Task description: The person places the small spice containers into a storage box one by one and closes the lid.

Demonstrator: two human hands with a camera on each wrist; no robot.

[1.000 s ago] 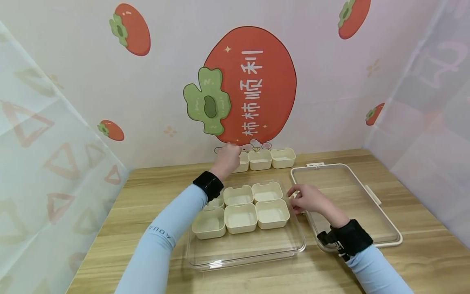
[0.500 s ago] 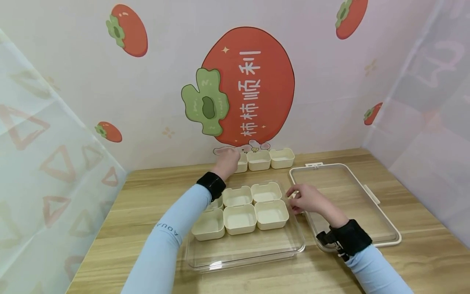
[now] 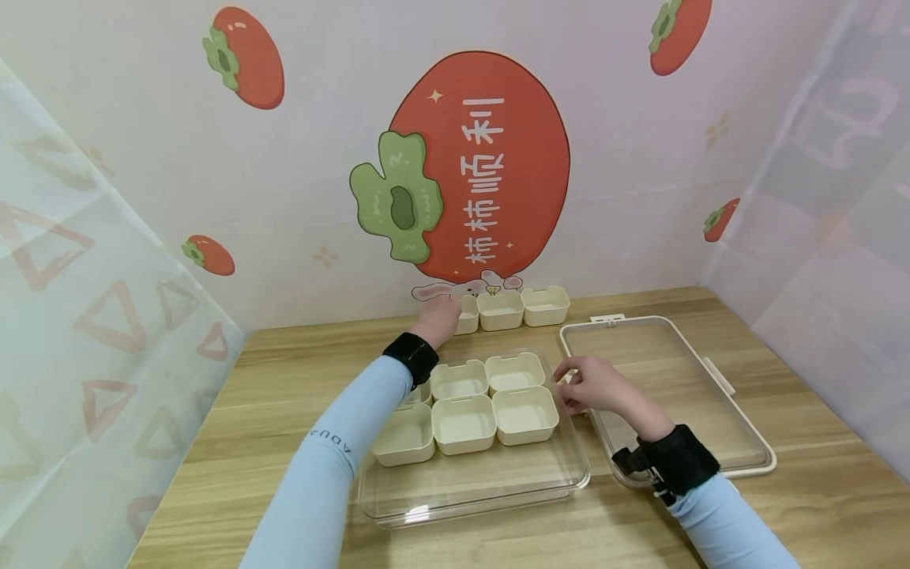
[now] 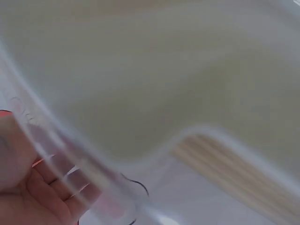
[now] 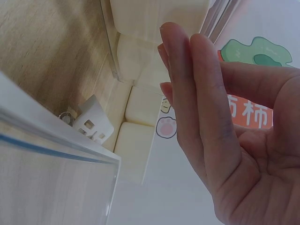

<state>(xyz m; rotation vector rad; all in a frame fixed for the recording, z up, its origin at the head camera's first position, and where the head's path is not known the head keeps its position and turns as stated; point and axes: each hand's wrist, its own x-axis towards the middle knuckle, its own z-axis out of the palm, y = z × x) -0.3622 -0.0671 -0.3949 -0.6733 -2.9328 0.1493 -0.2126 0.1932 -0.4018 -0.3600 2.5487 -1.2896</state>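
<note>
Your left hand [image 3: 435, 320] reaches out beside 3 visible rear cups [image 3: 501, 310], grip unclear, while your right hand [image 3: 597, 385], fingers extended, hovers beside 1 clear tray [image 3: 483, 484] of 6 visible cream cups [image 3: 464, 427].

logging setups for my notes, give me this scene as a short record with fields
container: clear rectangular plastic box, on the wood-grain table
inside: six cream rounded-rectangular cups, one partly hidden
behind: row of matching cream cups, three in view
lid: clear rectangular lid with white frame, flat, right of the box
left grip: at the row's left end, hold unclear
right grip: at the box's right side, nothing visibly held
</note>
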